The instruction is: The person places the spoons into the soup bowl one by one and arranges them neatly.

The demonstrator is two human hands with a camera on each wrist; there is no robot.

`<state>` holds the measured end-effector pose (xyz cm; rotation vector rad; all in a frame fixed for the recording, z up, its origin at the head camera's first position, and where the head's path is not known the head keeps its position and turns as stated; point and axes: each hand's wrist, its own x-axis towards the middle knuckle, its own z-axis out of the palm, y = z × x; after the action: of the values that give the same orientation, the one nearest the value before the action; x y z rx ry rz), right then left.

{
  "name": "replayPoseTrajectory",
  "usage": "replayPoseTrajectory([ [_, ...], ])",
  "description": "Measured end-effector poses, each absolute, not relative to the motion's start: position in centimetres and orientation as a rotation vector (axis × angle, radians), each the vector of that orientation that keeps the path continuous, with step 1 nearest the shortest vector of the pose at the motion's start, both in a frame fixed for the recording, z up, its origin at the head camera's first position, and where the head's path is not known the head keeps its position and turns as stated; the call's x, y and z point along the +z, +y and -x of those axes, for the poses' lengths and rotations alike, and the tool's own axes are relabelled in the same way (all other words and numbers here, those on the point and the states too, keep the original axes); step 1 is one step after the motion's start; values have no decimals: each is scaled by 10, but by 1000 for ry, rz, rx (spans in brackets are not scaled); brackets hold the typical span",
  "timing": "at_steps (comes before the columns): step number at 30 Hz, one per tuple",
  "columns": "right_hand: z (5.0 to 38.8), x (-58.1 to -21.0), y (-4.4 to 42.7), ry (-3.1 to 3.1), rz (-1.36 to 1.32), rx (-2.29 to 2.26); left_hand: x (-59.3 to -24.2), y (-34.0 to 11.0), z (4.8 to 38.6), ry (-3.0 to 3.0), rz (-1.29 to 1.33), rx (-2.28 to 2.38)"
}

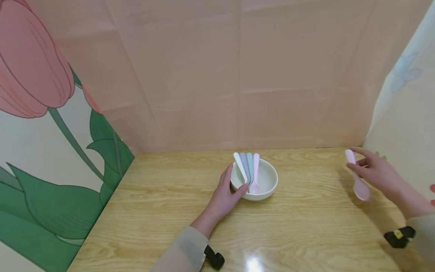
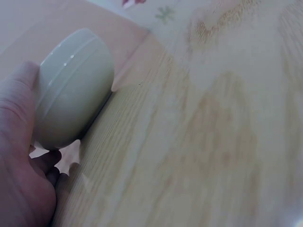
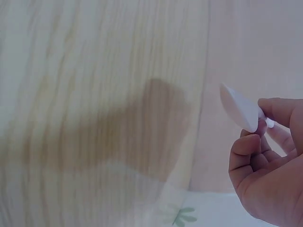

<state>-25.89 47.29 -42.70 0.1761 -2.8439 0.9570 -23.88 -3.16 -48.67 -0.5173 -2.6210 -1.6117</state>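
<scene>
A white bowl [image 1: 270,175] stands on the table near its back edge. Leaning inside it side by side are a white spoon [image 1: 240,165], a grey spoon [image 1: 243,160], a blue-green spoon [image 1: 250,166] and a pink spoon [image 1: 256,170], handles over the far rim. My left hand [image 1: 222,198] grips the bowl's left side, thumb at the near rim; the left wrist view shows the bowl's outer wall [image 2: 78,87] against the hand. Off to the right, my right hand [image 1: 382,173] pinches another pink spoon [image 1: 361,190] by its handle, above the table, its bowl end pointing down.
The wood-grain table [image 1: 153,211] ends at a pinkish cloth backdrop [image 1: 190,83]. A tulip-printed panel [image 1: 61,211] borders the left side, and a pale printed panel [image 1: 411,132] stands close beside my right hand. Each wrist wears a black device.
</scene>
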Motion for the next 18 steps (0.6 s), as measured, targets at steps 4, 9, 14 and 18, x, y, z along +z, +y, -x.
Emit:
replayPoseTrajectory([
  [4, 259, -424, 458, -2803, -221, 1020, -487, -32, 239, -2626, 514, -1609],
  [9, 261, -423, 439, -2734, -283, 1099, -489, -31, 239, -2640, 508, -1600],
  [14, 261, -422, 423, -2710, -283, 1129, -489, -30, 240, -2651, 495, -1596],
  [18, 262, -420, 409, -2698, -281, 1165, -489, -31, 240, -2635, 500, -1600],
])
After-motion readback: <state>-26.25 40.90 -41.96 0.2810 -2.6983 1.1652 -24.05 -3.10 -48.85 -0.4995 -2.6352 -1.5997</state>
